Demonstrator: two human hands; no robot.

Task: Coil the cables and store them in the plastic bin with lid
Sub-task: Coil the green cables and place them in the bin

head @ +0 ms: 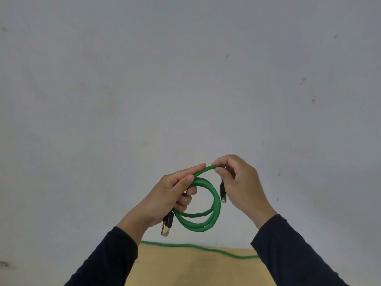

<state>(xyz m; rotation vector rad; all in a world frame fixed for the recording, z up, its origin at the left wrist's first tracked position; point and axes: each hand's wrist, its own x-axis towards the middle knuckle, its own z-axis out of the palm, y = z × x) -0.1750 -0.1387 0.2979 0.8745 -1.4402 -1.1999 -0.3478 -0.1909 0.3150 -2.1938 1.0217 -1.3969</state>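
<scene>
A green cable (208,220) is wound into a small coil of a few loops, held up in front of a pale wall. My left hand (173,195) grips the coil's left side, and a metal-tipped plug (166,229) hangs below that hand. My right hand (241,182) pinches the free end of the cable at the coil's top, with the other dark plug (223,193) dangling under its fingers. A second green cable (198,248) lies stretched out along the far edge of the wooden table (191,269). No plastic bin is in view.
A stained grey-white wall (185,79) fills most of the view behind the table. Dark sleeves cover both forearms at the bottom corners.
</scene>
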